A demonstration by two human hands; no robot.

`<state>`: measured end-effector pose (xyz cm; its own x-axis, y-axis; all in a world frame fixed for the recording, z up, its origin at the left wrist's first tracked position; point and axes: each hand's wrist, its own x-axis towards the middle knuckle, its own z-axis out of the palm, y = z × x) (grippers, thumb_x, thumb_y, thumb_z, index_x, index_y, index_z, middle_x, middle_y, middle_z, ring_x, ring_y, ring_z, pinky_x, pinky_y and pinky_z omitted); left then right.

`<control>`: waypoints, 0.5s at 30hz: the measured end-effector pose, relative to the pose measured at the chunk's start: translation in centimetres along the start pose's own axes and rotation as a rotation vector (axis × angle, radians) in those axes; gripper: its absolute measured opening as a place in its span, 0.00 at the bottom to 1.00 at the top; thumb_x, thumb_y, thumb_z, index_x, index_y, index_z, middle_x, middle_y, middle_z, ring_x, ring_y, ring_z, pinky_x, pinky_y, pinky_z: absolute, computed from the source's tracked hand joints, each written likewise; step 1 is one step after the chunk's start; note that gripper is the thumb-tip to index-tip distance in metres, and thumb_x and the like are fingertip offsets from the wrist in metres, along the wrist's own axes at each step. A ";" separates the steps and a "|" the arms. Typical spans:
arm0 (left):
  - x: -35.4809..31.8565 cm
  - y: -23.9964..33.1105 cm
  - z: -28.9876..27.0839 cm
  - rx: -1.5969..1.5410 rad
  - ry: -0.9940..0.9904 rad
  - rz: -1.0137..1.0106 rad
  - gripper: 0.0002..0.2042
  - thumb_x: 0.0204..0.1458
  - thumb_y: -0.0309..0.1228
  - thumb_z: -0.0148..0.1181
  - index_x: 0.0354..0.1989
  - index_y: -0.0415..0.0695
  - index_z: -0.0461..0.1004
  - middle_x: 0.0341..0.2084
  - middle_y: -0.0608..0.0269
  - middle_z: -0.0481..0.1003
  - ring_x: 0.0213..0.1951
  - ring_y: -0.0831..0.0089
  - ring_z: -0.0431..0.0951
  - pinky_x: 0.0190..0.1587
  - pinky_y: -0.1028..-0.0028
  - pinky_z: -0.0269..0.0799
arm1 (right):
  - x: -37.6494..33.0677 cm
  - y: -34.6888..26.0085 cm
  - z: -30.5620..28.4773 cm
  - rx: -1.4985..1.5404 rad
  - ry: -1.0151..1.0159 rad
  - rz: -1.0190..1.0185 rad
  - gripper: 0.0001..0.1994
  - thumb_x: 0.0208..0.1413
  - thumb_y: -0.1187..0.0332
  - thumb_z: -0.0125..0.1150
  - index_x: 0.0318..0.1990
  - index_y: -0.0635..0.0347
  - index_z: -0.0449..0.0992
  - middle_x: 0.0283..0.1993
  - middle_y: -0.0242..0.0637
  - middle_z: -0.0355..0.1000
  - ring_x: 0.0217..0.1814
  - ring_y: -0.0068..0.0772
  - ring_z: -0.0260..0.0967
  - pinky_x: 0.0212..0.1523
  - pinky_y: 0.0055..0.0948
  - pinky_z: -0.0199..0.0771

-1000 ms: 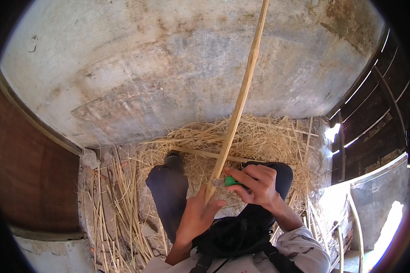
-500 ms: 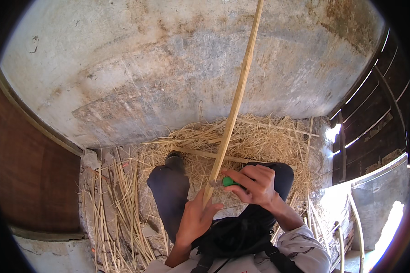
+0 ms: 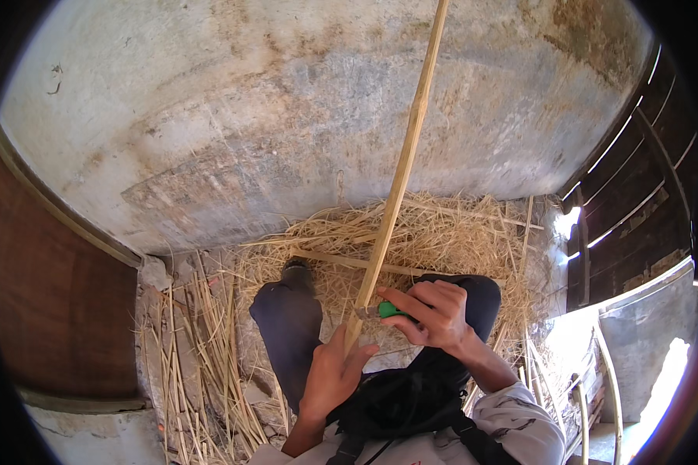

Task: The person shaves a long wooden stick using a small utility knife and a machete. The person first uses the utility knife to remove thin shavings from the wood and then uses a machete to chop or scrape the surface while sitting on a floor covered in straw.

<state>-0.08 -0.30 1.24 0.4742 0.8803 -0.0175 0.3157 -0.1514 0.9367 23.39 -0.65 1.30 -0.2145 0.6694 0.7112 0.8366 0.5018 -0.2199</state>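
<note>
A long, pale strip of bamboo (image 3: 395, 190) slants up and away from me, past the top edge of the picture. My left hand (image 3: 335, 373) is closed around its near end. In my right hand (image 3: 436, 311) is a knife with a green handle (image 3: 388, 309), held just right of the strip. Its short blade (image 3: 367, 312) lies against the strip, a little above my left fingers. The right thumb and fingers wrap the handle and hide part of it.
A heap of thin shavings (image 3: 457, 240) covers the floor between my knees and a stained wall (image 3: 302, 132). Several split strips (image 3: 202, 364) lie at left, near a brown door panel (image 3: 54, 294). Dark slatted boards (image 3: 636, 201) stand at right.
Almost nothing differs. The view has shifted very slightly, while both hands, the knife and the bamboo strip keep their places.
</note>
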 end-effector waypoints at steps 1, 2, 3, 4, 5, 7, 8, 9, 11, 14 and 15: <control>0.0 0.1 -0.1 0.004 -0.005 -0.005 0.17 0.63 0.31 0.68 0.52 0.32 0.71 0.24 0.42 0.76 0.28 0.40 0.81 0.29 0.60 0.73 | 0.0 0.0 0.0 -0.001 0.002 -0.001 0.23 0.48 0.54 0.78 0.52 0.48 0.88 0.24 0.22 0.65 0.22 0.23 0.65 0.22 0.26 0.65; 0.0 0.1 -0.2 0.008 -0.011 -0.009 0.17 0.63 0.31 0.67 0.52 0.31 0.71 0.24 0.42 0.76 0.28 0.41 0.81 0.29 0.60 0.73 | 0.1 -0.1 0.0 -0.002 0.003 -0.001 0.23 0.48 0.54 0.78 0.52 0.48 0.88 0.24 0.22 0.65 0.22 0.22 0.65 0.22 0.26 0.65; 0.0 0.1 -0.2 0.005 -0.003 0.000 0.18 0.64 0.31 0.67 0.53 0.31 0.71 0.24 0.42 0.76 0.27 0.41 0.81 0.29 0.60 0.73 | 0.2 -0.1 0.0 -0.004 0.005 -0.002 0.23 0.48 0.54 0.78 0.52 0.48 0.88 0.24 0.22 0.65 0.22 0.22 0.65 0.22 0.26 0.65; 0.0 0.1 -0.1 0.003 0.004 0.011 0.18 0.64 0.32 0.67 0.53 0.31 0.71 0.23 0.42 0.75 0.27 0.42 0.81 0.28 0.60 0.73 | 0.2 -0.1 0.1 0.000 0.009 -0.002 0.23 0.48 0.54 0.78 0.52 0.48 0.88 0.24 0.22 0.66 0.22 0.22 0.66 0.22 0.26 0.65; 0.0 0.1 -0.1 0.000 0.011 0.022 0.18 0.64 0.32 0.67 0.54 0.31 0.71 0.23 0.42 0.75 0.27 0.42 0.81 0.28 0.60 0.72 | 0.3 -0.2 0.2 0.003 0.014 -0.002 0.23 0.48 0.54 0.78 0.53 0.48 0.88 0.24 0.22 0.66 0.23 0.22 0.66 0.22 0.26 0.66; 0.0 0.3 -0.3 0.002 0.006 0.002 0.18 0.64 0.32 0.66 0.54 0.31 0.71 0.23 0.43 0.75 0.26 0.42 0.81 0.28 0.60 0.72 | 0.4 -0.2 0.2 0.006 0.019 -0.003 0.23 0.48 0.54 0.78 0.53 0.48 0.88 0.24 0.22 0.66 0.23 0.22 0.66 0.22 0.26 0.66; 0.0 0.3 -0.3 0.002 0.004 -0.010 0.19 0.64 0.33 0.66 0.54 0.31 0.71 0.23 0.43 0.75 0.26 0.42 0.80 0.28 0.60 0.72 | 0.5 -0.2 0.2 0.005 0.020 -0.004 0.23 0.48 0.54 0.78 0.53 0.48 0.88 0.24 0.21 0.67 0.23 0.21 0.66 0.22 0.26 0.66; 0.0 0.3 -0.3 0.006 0.006 -0.012 0.19 0.64 0.33 0.66 0.54 0.31 0.71 0.22 0.43 0.75 0.25 0.43 0.80 0.28 0.60 0.72 | 0.6 -0.2 0.2 0.004 0.020 -0.005 0.23 0.48 0.54 0.78 0.53 0.48 0.88 0.24 0.21 0.67 0.23 0.21 0.66 0.22 0.26 0.66; -0.1 0.2 -0.3 0.011 0.012 -0.017 0.19 0.64 0.33 0.66 0.54 0.32 0.71 0.22 0.44 0.75 0.25 0.43 0.80 0.28 0.60 0.72 | 0.5 -0.2 0.2 0.002 0.019 -0.007 0.23 0.48 0.54 0.78 0.53 0.48 0.88 0.24 0.21 0.66 0.23 0.21 0.66 0.22 0.26 0.66; 0.0 0.4 -0.3 0.000 0.010 -0.013 0.19 0.64 0.33 0.66 0.54 0.32 0.71 0.21 0.44 0.74 0.24 0.43 0.79 0.28 0.60 0.71 | 0.5 -0.2 0.3 -0.002 0.019 -0.009 0.24 0.48 0.53 0.78 0.53 0.48 0.88 0.24 0.21 0.66 0.22 0.21 0.66 0.22 0.26 0.67; 0.0 0.3 -0.3 -0.002 0.013 -0.014 0.19 0.64 0.33 0.66 0.54 0.32 0.71 0.21 0.44 0.74 0.24 0.44 0.79 0.28 0.60 0.71 | 0.5 -0.1 0.4 -0.004 0.019 -0.009 0.24 0.48 0.53 0.78 0.53 0.48 0.88 0.24 0.21 0.66 0.22 0.22 0.66 0.22 0.26 0.67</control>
<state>-0.25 -0.25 1.66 0.4590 0.8880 -0.0263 0.3203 -0.1378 0.9373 22.97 -0.16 1.46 -0.2124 0.6540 0.7261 0.8366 0.5056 -0.2106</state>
